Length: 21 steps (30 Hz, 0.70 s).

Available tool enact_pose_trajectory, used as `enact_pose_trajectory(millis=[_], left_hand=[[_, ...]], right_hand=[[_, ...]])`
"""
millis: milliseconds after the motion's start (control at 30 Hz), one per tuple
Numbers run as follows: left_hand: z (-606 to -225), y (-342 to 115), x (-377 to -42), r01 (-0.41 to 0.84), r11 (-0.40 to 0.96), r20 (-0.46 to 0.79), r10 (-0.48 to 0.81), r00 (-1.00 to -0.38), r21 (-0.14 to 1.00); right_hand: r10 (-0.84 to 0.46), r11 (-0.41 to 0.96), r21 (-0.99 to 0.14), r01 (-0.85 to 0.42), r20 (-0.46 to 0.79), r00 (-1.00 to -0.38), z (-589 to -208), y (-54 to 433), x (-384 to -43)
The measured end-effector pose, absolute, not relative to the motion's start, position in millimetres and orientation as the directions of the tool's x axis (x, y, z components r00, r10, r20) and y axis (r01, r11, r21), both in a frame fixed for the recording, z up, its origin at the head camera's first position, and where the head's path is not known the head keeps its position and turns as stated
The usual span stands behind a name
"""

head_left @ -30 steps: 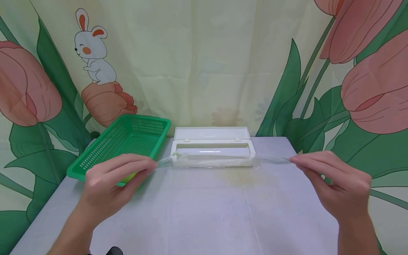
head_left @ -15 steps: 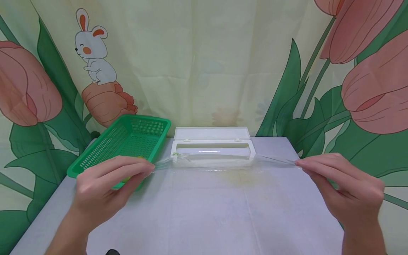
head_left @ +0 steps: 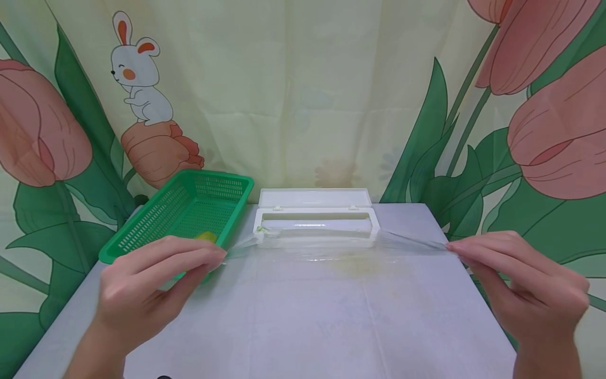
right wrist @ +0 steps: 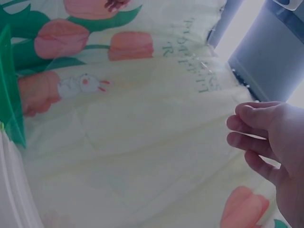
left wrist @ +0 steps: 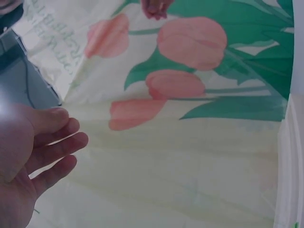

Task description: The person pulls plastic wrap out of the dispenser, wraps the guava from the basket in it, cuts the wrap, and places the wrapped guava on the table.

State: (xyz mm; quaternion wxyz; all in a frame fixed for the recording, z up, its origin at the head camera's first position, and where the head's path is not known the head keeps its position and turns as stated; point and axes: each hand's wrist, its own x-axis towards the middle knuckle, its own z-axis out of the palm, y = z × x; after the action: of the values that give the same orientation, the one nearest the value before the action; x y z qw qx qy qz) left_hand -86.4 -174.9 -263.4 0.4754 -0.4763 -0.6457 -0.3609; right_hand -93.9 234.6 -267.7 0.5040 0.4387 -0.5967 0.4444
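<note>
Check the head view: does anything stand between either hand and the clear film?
Nothing visible does. The left hand and the right hand each pinch one side of the clear film directly. The green basket shows behind the left hand, not between it and the film.

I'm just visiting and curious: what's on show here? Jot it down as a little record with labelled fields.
Left hand: pinches one end of the clear film
Right hand: pinches the other end
Clear film: stretched between the hands
White box: lid open, a roll inside
Green basket: left of the box, holding something yellow-green, partly hidden
Surface: table with pale cover
Backdrop: printed with tulips and a rabbit
</note>
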Motion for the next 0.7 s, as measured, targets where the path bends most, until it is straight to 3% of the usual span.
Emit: enact_pose_trajectory(millis=[200,433,700], left_hand=[[-259.0,-170.3,-86.0,0.944,0.328,0.952,0.279,-0.128,0.031],[-257.9,-165.7,-89.5,0.949,0.314,0.956,0.272,-0.109,0.018],[-259.3,-166.6,-89.3,0.935,0.348,0.929,0.32,-0.188,0.069]], right_hand=[[-0.096,0.207,-0.11,-0.972,0.987,-0.132,-268.0,235.3,-93.9],[-0.116,0.255,-0.123,-0.959,0.981,-0.156,-269.8,237.3,-95.4],[-0.149,0.297,-0.134,-0.946,0.972,-0.184,-265.9,230.7,-98.0]])
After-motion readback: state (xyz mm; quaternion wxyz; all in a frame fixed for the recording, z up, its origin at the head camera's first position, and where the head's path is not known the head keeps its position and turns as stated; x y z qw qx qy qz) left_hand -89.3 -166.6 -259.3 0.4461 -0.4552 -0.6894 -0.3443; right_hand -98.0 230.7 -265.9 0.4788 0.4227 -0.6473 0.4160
